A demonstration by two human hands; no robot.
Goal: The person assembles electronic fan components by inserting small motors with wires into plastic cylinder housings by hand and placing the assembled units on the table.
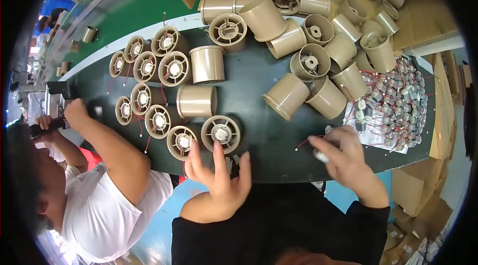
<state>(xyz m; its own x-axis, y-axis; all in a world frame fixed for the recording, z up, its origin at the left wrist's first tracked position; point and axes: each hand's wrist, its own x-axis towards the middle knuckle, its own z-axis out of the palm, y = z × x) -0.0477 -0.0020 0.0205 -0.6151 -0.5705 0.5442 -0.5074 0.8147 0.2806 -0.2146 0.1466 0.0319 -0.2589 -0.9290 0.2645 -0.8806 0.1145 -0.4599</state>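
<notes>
My left hand [219,183] has its fingers spread, holding nothing. Its fingertips are at the near rims of two tan plastic cylindrical housings, one upright with a spoked inside [230,144] and one tilted [174,149]; I cannot tell whether they touch. White pieces sit in the centres of both. To the right, my right hand [346,158] is closed on a small motor [320,156], mostly hidden by the fingers. A thin red wire [302,142] with a white end sticks out beside the index finger.
Similar housings [144,67] with wires stand in rows at left. Loose housings [286,96] pile up at the back, spilling from a cardboard box [423,11]. Several small wired motors [393,106] lie at right. A co-worker in a white shirt [114,210] works at left.
</notes>
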